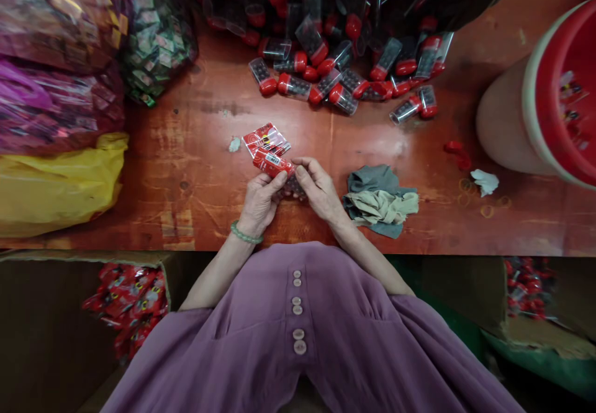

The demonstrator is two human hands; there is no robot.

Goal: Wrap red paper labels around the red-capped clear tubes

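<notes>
Close to the table's front edge, both hands meet around one clear tube of dark beads (295,187). A red printed sleeve (270,161) with a barcode covers its far end. My left hand (261,200), with a green bracelet on the wrist, is closed, its thumb pressing the sleeve's near edge. My right hand (319,189) pinches the tube and the sleeve's right end; its lower fingers are partly hidden. Just beyond lie several flat red sleeves (266,137) on the table. Grey-green cloths (382,199) lie to the right of my right hand.
Red-capped tubes (298,85) lie heaped at the back. Bags of packets (60,102) and a yellow bag (60,183) line the left. A red-rimmed bucket (507,112) stands at right. Below the wooden table (209,214), a carton holds red packets (135,301).
</notes>
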